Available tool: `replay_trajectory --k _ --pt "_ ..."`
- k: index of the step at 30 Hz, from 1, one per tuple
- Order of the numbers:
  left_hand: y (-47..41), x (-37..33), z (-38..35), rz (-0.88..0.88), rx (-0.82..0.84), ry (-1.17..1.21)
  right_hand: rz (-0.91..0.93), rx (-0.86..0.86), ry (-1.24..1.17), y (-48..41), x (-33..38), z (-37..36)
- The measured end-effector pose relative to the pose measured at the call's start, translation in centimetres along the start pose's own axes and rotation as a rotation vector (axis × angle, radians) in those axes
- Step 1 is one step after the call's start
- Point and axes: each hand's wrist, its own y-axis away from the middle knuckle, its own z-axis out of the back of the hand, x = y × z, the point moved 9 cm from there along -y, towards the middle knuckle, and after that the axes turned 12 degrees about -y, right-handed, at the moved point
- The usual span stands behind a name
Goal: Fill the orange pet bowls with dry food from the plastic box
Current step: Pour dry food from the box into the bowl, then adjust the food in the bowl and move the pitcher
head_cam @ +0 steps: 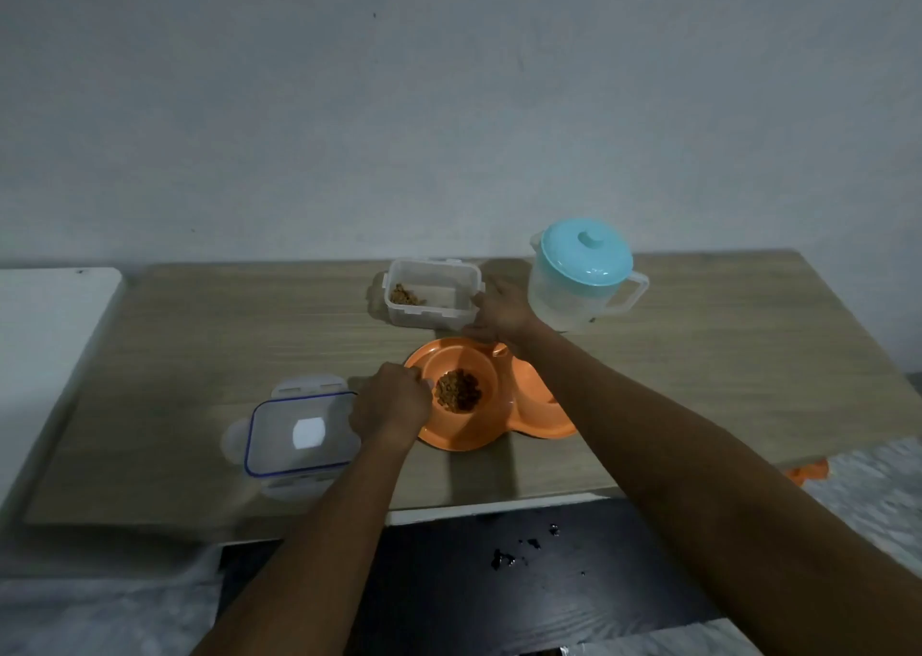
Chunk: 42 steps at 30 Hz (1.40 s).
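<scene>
Both bare forearms reach forward from the near edge of the table [199, 356]. The left hand [391, 401] is knuckles up with its fingers curled at the left rim of the orange pet bowls [464, 438]; whether it grips the rim or only rests there cannot be told. The right arm crosses over the right-hand bowl and hides most of it. The right hand [501, 308] holds the right end of the plastic box [431, 293].

The bowls sit near the middle of the table, towards the near edge. The left bowl holds a heap of dry food [456, 390]. The box stands just behind them near the far edge, open, with a few pieces in its left corner.

- Box lid [299, 431], blue seal: flat, left of the bowls, just beside the left hand.
- Clear jug [586, 276], turquoise lid: far edge, right of the box.
- Wood-grain tabletop against a plain pale wall [449, 106].
</scene>
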Motion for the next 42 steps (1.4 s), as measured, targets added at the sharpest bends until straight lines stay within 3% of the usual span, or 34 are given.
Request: replay_trajectory --k 2,4,7,9,11,14,18,23,29,42 --pt "1.0 -0.7 0.7 0.014 -0.043 -0.071 0.092 -0.026 -0.003 2.3 0.9 0.9" --pt "2.3 -1.4 1.0 0.012 -0.075 -0.146 0.315 -0.098 0.104 5.6 2.8 2.6" --pt "3.7 -3.1 1.2 -0.029 -0.157 -0.212 0.598 -0.303 0.177 10.0 5.8 6.8" --pt "4.6 -4.1 0.6 -0.043 -0.124 -0.149 0.7 -0.437 0.221 11.8 7.8 10.1" --pt "5.5 -5.1 -0.6 -0.042 -0.027 -0.069 0.707 -0.546 0.297 11.4 9.0 13.2" --pt "6.1 -6.0 -1.9 -0.024 0.047 -0.019 0.482 -0.629 0.371 7.9 8.7 17.6" --pt "6.4 -7.4 -2.6 -0.06 0.046 -0.078 0.231 -0.396 0.238 3.7 6.2 19.1" --pt "6.3 -8.3 -3.3 -0.074 0.085 -0.146 0.179 -0.217 0.019 2.4 5.3 19.1" --pt "6.2 -8.4 -3.8 -0.05 0.08 -0.035 0.166 -0.233 -0.203 2.1 4.8 20.2" --pt "5.8 -9.2 -3.8 0.029 0.093 -0.093 0.343 -0.041 0.173 6.2 10.2 25.2"
